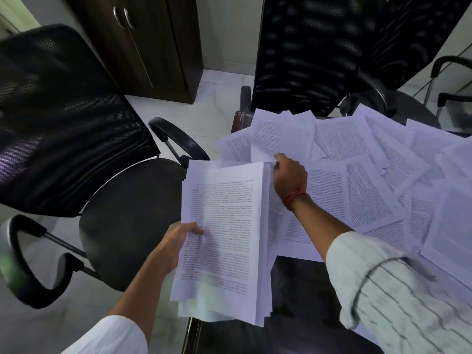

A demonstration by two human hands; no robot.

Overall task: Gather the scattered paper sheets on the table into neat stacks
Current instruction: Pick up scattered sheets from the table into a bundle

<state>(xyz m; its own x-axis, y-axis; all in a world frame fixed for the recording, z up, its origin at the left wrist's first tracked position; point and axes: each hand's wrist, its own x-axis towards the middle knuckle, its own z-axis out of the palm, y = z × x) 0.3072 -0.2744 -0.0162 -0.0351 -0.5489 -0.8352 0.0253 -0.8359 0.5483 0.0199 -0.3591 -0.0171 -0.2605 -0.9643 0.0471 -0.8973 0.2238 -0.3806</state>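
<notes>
My left hand (178, 241) grips the left edge of a thick stack of printed sheets (224, 226), held above the table's near left corner. My right hand (288, 172) reaches past the stack's top right corner and pinches the lower edge of a loose printed sheet (278, 134) at the table's far left. Several more printed sheets (370, 175) lie scattered and overlapping across the dark table (301, 277), covering most of its far and right parts.
A black mesh office chair (76, 149) stands to the left of the table, its seat beside the stack. Another black chair (306, 60) stands behind the table, and a third armrest (449, 67) shows at the far right. A dark wooden cabinet (143, 42) stands at the back.
</notes>
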